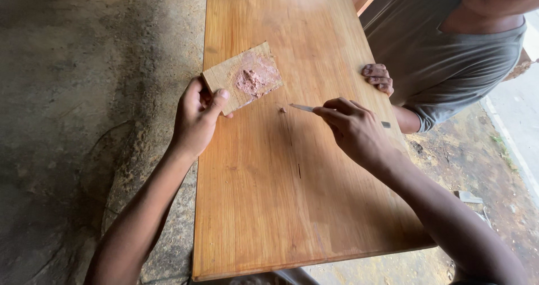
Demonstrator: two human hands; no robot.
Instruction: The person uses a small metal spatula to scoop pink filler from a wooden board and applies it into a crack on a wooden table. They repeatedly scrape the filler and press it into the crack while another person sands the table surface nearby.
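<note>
My left hand (196,115) grips a small wooden scrap board (242,76) by its near corner, holding it over the left edge of a long varnished wooden panel (269,195). A lump of reddish-brown putty (251,81) lies on the scrap board. My right hand (355,130) holds a thin metal blade (302,107) whose tip points left toward a small dab of putty (283,110) at the top of a thin crack in the panel.
Another person in a grey shirt (443,55) stands at the panel's right edge, one hand (378,78) resting on it. Rough concrete floor with sawdust (84,94) lies to the left. Dirt ground (477,167) shows on the right.
</note>
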